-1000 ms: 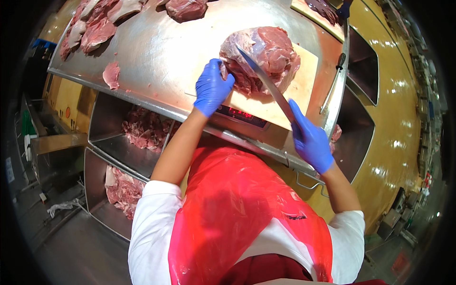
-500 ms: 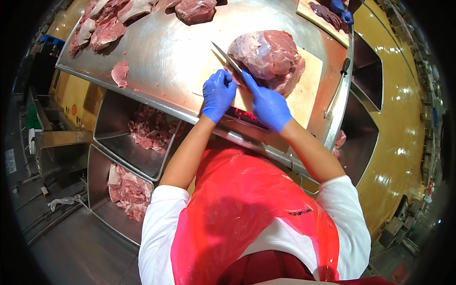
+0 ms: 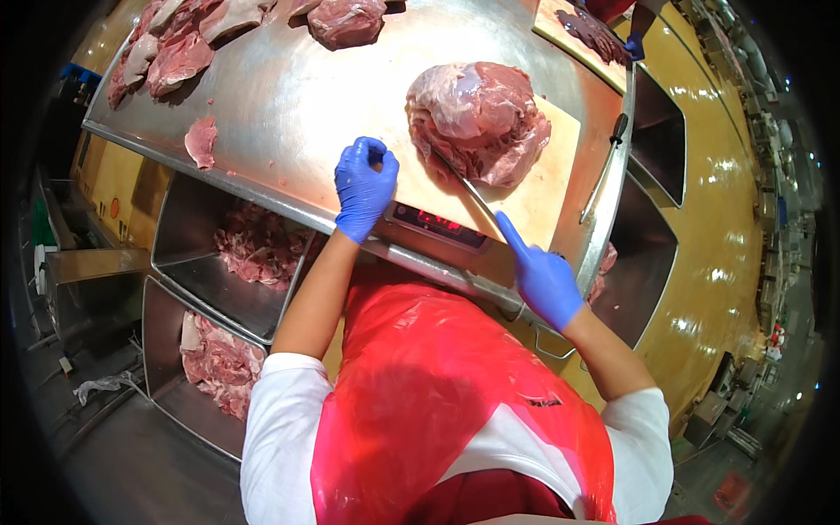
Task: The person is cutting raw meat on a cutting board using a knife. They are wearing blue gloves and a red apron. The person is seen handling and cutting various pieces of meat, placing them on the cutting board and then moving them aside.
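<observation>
A large piece of raw meat (image 3: 477, 118) rests on the white cutting board (image 3: 560, 144). My right hand (image 3: 549, 282), in a blue glove, grips a knife (image 3: 479, 201) with the index finger stretched along it. The blade slants up and left, its tip against the near side of the meat, where the meat partly hides it. Left of the board is my left hand (image 3: 366, 185), also gloved in blue. Its fingers curl into a loop with the thumb, and I see nothing held in them. Near both hands, a scale display (image 3: 437, 222) glows red at the table's front edge.
Several meat cuts (image 3: 179, 61) lie on the metal table (image 3: 262, 114) at far left, with a small scrap (image 3: 201, 142) nearer. A sharpening steel (image 3: 604, 171) lies along the right edge. Metal bins (image 3: 184, 223) of meat stand below. Another person's gloved hand (image 3: 635, 47) is at far right.
My right hand has drawn back down and right, bringing the knife from the meat's left side to its near side. My left hand has moved left, away from the knife and meat.
</observation>
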`<state>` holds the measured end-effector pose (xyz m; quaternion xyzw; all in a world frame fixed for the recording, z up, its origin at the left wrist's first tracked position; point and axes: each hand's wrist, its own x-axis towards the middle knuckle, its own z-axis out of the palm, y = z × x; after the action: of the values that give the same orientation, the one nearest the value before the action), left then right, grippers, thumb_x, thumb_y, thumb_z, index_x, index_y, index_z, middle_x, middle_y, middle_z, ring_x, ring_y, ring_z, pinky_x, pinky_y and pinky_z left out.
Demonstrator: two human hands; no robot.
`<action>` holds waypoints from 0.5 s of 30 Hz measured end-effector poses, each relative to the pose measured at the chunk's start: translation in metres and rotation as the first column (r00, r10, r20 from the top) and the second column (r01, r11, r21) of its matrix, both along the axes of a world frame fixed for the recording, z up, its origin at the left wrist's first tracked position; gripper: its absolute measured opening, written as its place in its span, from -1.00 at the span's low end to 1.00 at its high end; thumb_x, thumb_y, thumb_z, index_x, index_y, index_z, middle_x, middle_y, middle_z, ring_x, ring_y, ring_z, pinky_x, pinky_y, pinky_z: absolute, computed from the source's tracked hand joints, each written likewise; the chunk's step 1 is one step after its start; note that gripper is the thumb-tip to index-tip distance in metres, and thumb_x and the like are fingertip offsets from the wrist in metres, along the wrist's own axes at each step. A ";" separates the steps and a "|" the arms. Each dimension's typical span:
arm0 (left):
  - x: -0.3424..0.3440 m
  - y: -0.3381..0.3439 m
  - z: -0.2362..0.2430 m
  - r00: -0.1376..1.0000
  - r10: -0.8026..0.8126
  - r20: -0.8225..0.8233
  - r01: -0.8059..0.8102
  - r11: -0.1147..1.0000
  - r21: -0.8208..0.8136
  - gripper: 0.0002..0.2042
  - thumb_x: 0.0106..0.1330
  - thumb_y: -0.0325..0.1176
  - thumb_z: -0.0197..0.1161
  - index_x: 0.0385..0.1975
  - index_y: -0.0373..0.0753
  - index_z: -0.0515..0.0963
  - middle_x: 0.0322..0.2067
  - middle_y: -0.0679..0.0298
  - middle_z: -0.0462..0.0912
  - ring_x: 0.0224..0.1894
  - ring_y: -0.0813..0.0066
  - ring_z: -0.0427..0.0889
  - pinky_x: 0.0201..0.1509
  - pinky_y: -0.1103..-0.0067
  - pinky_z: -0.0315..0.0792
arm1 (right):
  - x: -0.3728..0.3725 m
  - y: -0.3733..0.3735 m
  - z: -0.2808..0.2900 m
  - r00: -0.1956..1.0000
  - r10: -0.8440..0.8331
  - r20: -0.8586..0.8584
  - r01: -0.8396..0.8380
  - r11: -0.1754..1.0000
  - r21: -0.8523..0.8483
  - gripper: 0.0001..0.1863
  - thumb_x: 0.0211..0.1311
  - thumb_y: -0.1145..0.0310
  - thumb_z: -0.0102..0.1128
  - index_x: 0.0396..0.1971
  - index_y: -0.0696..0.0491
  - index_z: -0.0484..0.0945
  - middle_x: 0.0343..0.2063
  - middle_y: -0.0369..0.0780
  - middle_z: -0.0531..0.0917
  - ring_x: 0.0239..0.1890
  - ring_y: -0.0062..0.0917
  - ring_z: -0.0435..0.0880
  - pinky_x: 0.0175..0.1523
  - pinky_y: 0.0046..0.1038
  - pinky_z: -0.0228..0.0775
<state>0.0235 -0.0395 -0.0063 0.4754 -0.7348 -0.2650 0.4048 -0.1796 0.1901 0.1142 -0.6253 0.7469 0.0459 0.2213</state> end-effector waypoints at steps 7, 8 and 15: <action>-0.047 0.066 0.027 0.970 -0.210 0.121 0.233 0.946 -0.226 -0.44 0.14 -0.22 0.41 0.12 -0.25 0.39 0.08 -0.05 0.41 0.15 0.02 0.41 0.21 0.30 0.34 | -0.056 0.050 0.025 0.990 0.016 0.140 0.029 0.949 -0.315 -0.22 0.24 0.53 0.07 0.45 -0.29 0.12 -0.39 -0.03 0.65 -0.49 -0.17 0.67 -0.36 -0.22 0.51; -0.052 0.066 0.030 0.948 -0.165 0.273 0.241 0.931 -0.275 -0.57 0.05 -0.30 0.39 -0.06 -0.23 0.48 -0.07 -0.07 0.48 0.03 -0.04 0.45 0.11 0.27 0.39 | -0.058 0.051 0.030 0.979 -0.035 0.200 0.116 0.904 -0.411 -0.25 0.26 0.52 0.07 0.44 -0.28 0.16 -0.39 -0.03 0.66 -0.49 -0.17 0.68 -0.36 -0.23 0.50; 0.013 -0.055 0.000 0.935 -0.152 0.321 0.234 0.944 -0.233 -0.88 0.11 -0.56 0.14 -0.35 -0.29 0.52 -0.36 0.03 0.53 -0.27 0.07 0.52 -0.21 0.26 0.44 | -0.041 0.016 0.000 0.769 -0.236 0.595 0.516 0.778 -0.359 -0.28 0.33 0.42 0.13 0.45 -0.26 0.12 -0.38 0.00 0.70 -0.42 -0.19 0.71 -0.25 -0.27 0.50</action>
<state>0.0366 -0.0947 -0.0062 0.3759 -0.8599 -0.1273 0.3210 -0.2203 0.2062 0.1144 -0.4797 0.7574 -0.3674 0.2475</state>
